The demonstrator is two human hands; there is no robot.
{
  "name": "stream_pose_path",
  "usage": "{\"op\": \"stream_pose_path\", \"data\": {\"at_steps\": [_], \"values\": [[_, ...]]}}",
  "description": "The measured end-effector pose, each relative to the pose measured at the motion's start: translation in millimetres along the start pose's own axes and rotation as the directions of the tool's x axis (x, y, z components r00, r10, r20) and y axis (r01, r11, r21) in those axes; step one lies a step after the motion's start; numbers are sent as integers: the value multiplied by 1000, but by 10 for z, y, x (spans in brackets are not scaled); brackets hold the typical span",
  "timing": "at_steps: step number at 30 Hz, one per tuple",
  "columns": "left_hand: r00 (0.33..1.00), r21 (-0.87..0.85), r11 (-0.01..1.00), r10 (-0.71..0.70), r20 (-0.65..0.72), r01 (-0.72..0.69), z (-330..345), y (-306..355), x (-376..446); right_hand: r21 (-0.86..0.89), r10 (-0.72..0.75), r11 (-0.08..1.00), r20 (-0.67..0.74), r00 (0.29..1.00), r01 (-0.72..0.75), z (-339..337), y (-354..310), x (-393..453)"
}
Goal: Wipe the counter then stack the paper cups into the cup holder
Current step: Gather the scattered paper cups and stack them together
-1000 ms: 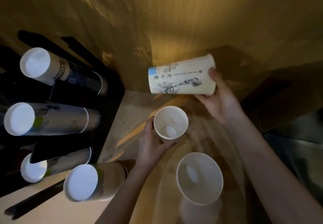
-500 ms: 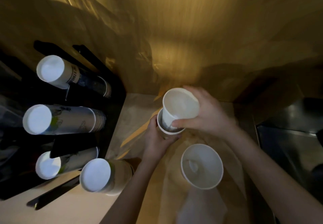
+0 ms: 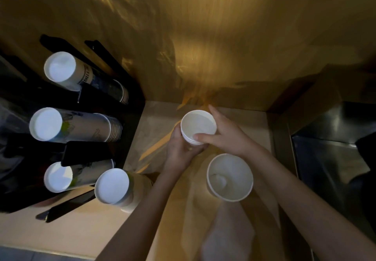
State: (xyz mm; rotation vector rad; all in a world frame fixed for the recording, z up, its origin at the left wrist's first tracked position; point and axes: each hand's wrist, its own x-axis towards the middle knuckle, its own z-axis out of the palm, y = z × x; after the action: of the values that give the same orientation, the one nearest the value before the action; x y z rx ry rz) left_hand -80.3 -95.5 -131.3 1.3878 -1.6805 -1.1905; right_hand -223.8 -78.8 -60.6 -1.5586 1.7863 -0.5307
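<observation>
Seemingly, both hands' fingers closed on the nested cups (image 3: 198, 127): left hand (image 3: 179, 148) beneath, right hand (image 3: 225, 136) pressing; crooked seating risked jamming.

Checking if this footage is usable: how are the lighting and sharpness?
Head view: dim, warm yellow light, brightest on the back wall; the cup holder is nearly black; wide-angle bending at the edges; both hands and the nested cups are reasonably sharp, the lower frame soft.

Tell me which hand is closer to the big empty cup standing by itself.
Right. The right hand sits just above the big cup; the left hand is farther off to its left, both gripping the nested cups.
</observation>
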Motion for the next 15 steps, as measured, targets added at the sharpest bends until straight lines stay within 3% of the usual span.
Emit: {"op": "stream_pose_path", "data": {"at_steps": [5,9,12,15], "values": [[999,72,996,-44,10,43,-23,75,15,123,6,992,-85,996,5,-104,-108,-606],[998,132,989,-64,2,63,-44,141,20,-21,65,997,-83,994,-67,21,-91,-1068],[997,149,986,-76,23,71,-85,161,-46,-172,36,983,-183,983,-68,245,25,-1227],[997,129,990,-69,30,65,-168,138,-184,-103,61,990,-325,944,-100,314,91,-1283]]}}
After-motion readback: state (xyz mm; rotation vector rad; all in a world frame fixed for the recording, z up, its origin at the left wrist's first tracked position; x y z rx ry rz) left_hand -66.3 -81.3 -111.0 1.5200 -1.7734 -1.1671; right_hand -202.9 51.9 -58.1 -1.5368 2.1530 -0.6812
